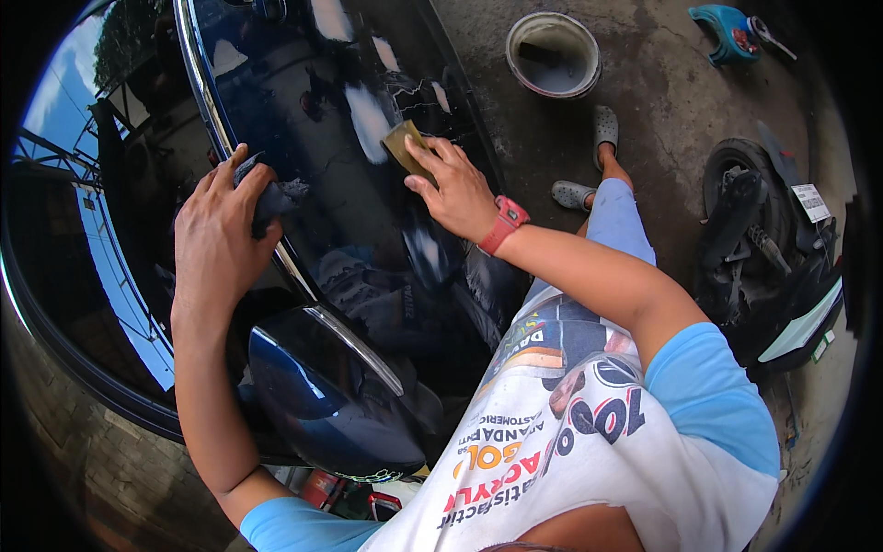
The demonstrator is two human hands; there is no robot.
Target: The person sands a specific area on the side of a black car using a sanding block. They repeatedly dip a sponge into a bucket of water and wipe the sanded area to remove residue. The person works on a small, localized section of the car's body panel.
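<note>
A dark, glossy car door (322, 170) with pale patches (368, 124) on its paint lies in front of me. My right hand (460, 191), with a red watch on the wrist, is closed on a flat tan sanding block (401, 147) that rests against the panel beside a pale patch. At the chrome window trim (204, 83), my left hand (219, 225) curls around a crumpled dark cloth (280, 201). Part of the cloth is hidden by the fingers.
The side mirror (322, 391) juts out below my hands. On the concrete at right stand a bucket (553, 69) of cloudy water with a dark piece in it, a teal container (727, 35) and a motorcycle (759, 230). My feet in grey clogs (572, 194) are beside the door.
</note>
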